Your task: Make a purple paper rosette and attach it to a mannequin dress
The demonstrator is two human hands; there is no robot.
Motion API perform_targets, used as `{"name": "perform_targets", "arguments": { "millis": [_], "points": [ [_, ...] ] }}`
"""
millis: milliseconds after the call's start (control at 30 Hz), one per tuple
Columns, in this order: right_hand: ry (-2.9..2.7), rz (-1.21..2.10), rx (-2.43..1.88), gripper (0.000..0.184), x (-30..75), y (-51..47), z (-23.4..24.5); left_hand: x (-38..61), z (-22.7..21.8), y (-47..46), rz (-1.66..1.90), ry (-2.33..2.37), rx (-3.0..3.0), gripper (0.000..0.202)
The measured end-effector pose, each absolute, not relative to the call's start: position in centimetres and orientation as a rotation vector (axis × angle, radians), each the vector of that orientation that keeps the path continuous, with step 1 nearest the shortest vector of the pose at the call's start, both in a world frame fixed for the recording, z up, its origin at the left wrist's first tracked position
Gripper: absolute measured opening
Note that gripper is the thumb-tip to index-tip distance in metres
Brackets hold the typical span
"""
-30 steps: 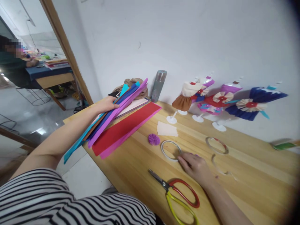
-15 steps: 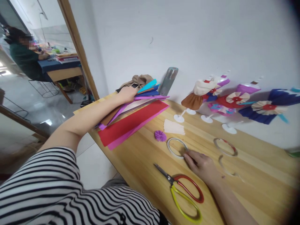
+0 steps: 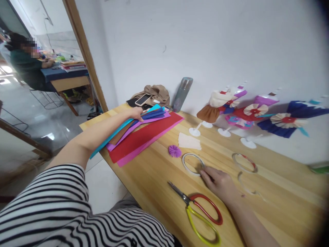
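My left hand reaches out to a stack of coloured paper sheets at the far left of the wooden table. Its fingers are closed on the upper sheets, teal, blue and purple, lifting them slightly off the red and pink ones. My right hand rests on the table with curled fingers, its fingertips touching a white tape ring. Red and yellow scissors lie just in front of that hand. A small purple paper rosette and a pleated cream paper lie beyond the ring.
Paper dress figures on white stands line the wall. A grey flask, a phone on brown cloth, and two more tape rings are on the table. A person sits at a desk through the doorway at left.
My left hand has lowered the fanned top sheets back towards the stack, uncovering the phone and cloth behind. My right hand has stayed at the tape ring.
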State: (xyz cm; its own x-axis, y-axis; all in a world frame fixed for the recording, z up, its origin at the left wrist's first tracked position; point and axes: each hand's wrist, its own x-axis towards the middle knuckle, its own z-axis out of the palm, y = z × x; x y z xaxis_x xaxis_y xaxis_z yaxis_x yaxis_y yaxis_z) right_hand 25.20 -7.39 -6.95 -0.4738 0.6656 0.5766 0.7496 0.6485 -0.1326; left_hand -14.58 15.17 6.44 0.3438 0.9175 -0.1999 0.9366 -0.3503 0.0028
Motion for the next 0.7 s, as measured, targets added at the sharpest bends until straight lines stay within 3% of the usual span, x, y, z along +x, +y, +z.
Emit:
{"name": "perform_targets", "arguments": {
  "millis": [367, 700],
  "points": [
    [-2.291, -0.252, -1.085, 0.028, 24.9, -7.5, -6.5, -12.4, 6.8, 13.6, -0.023, 1.553, 2.488, 0.035],
    [-2.301, -0.253, -1.077, 0.028, 25.1, -7.4, -6.8, -11.7, 6.7, 12.0, -0.034, 1.392, 2.306, 0.03]
  ]
}}
